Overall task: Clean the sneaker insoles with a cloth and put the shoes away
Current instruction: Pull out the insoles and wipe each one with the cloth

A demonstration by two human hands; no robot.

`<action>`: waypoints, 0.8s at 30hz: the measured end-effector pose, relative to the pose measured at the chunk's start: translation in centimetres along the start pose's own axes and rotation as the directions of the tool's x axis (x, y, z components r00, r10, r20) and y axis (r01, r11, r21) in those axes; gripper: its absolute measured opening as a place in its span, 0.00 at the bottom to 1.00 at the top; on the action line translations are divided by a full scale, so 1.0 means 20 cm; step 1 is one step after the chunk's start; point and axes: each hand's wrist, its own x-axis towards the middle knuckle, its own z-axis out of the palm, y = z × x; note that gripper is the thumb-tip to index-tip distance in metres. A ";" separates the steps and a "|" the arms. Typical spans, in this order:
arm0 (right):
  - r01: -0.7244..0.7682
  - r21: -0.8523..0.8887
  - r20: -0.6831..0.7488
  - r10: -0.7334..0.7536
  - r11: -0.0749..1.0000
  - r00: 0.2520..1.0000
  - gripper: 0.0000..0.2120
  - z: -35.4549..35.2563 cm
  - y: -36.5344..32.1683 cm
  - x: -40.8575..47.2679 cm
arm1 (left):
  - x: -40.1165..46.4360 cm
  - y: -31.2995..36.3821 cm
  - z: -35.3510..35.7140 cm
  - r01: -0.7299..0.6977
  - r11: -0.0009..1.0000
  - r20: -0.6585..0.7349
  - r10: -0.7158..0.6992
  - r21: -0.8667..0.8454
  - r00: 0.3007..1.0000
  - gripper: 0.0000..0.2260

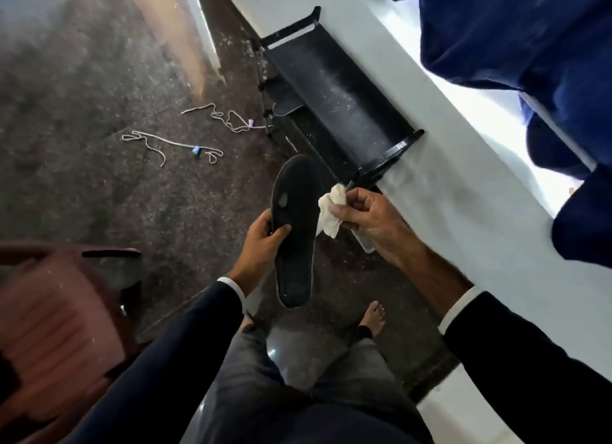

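Insole: one dark insole (294, 231), pale scuff near the toe, held at frame centre, toe toward 12 o'clock.
Left hand: the left hand (265, 238) grasped its middle, thumb on top.
Right hand: the right hand (367, 218) pinched one crumpled white cloth (331, 212) touching the insole's edge at 3 o'clock.
Around: one black shoe rack (334, 102) at 1 o'clock; two loose laces (172, 144) on the floor at 10 o'clock; a red chair (56, 314) at 8 o'clock.

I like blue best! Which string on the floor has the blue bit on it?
The shoelace nearer the red chair has the blue bit; the other shoelace, by the black rack, has a pink one.
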 end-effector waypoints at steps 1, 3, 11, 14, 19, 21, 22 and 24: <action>0.004 -0.010 -0.025 -0.005 1.000 1.000 0.16 0.10 0.00 -0.01 | -0.01 0.02 -0.10 -0.008 1.000 0.017 0.007 0.016 1.000 0.12; 0.046 -0.082 -0.082 -0.053 0.996 0.995 0.14 0.28 -0.01 -0.02 | -0.01 0.05 -0.26 -0.009 0.999 0.044 0.007 0.042 0.999 0.13; 0.103 -0.154 -0.228 -0.137 0.983 0.964 0.11 0.66 -0.08 0.03 | 0.12 0.20 -0.63 0.029 0.993 0.131 -0.044 0.112 0.990 0.13; 0.141 -0.136 -0.246 -0.172 0.981 0.954 0.14 0.74 -0.11 0.09 | 0.20 0.27 -0.69 0.021 0.995 0.129 -0.034 0.102 0.991 0.12; 0.158 -0.244 -0.252 -0.220 0.957 0.942 0.07 0.87 -0.18 0.32 | 0.42 0.33 -0.88 0.009 0.988 0.161 -0.034 0.151 0.986 0.15; 0.136 -0.171 -0.284 -0.181 0.976 0.942 0.09 0.93 -0.23 0.42 | 0.52 0.37 -0.95 0.012 0.983 0.162 -0.042 0.186 0.986 0.15; 0.126 -0.113 -0.290 -0.154 0.986 0.945 0.08 0.96 -0.25 0.46 | 0.57 0.39 -0.98 0.021 0.980 0.164 -0.054 0.197 0.985 0.14; 0.102 -0.026 -0.288 -0.105 0.994 0.952 0.07 1.01 -0.26 0.53 | 0.65 0.42 -1.04 0.038 0.979 0.172 -0.073 0.198 0.982 0.14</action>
